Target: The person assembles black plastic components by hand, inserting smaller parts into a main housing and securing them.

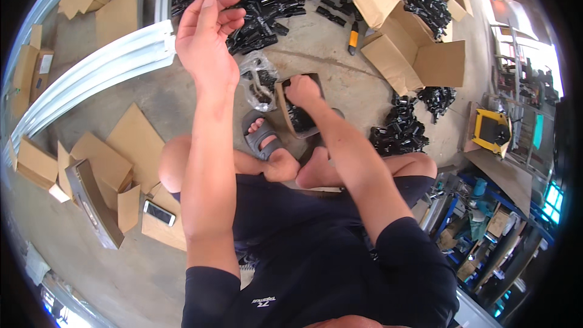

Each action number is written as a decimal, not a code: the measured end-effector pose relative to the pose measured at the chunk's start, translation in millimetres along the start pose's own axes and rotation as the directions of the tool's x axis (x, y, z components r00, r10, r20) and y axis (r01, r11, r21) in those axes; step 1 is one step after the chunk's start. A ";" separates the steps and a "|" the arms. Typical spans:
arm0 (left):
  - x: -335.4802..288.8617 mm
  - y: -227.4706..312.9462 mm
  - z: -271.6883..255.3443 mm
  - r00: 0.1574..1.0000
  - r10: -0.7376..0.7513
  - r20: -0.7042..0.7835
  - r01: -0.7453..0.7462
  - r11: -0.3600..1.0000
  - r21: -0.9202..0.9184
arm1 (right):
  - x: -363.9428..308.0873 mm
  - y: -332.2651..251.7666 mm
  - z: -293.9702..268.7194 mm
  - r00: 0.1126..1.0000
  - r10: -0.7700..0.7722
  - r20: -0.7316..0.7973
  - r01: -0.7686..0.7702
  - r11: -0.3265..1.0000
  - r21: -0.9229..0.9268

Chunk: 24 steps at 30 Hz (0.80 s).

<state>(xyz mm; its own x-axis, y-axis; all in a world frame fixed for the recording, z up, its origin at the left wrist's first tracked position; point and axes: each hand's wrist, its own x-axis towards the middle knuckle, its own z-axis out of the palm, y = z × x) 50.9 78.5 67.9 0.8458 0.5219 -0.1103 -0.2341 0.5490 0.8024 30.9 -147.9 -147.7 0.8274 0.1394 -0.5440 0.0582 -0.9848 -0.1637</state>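
Note:
My left hand is raised, palm turned up and fingers loosely apart, with nothing in it. Behind it on the floor spreads a heap of black plastic parts. Past my feet, my right hand reaches down into a small open box with dark contents. Its fingers are curled and mostly hidden, so what they grip cannot be made out. Just left of that box lies a clear plastic bag with dark pieces in or under it.
An orange-and-black knife-like tool lies beyond the small box. An open carton stands at the far right near more black parts. Long white metal profiles reach in from the left. A phone rests on cardboard.

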 end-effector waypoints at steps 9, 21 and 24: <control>-33.4 -57.2 19.4 0.869 -0.365 0.334 0.119 0.809 0.575 | -54.1 32.6 -68.1 0.964 -0.116 -0.240 0.182 0.944 0.275; -90.2 -116.6 35.2 0.641 -0.724 0.256 0.453 0.625 0.636 | -32.7 154.1 -215.1 0.912 0.025 -0.409 0.238 0.780 0.578; -85.0 -132.9 37.3 0.649 -0.732 0.206 0.470 0.599 0.648 | 23.9 280.3 -193.4 0.863 0.310 -0.400 -0.191 0.932 0.309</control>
<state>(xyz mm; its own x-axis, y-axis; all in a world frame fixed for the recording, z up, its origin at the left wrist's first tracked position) 28.0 -63.2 -7.5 0.8192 -0.1982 -0.5382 0.5680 0.1509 0.8090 175.0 -440.6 -47.4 0.9551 -0.2264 -0.1909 -0.2766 -0.9121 -0.3024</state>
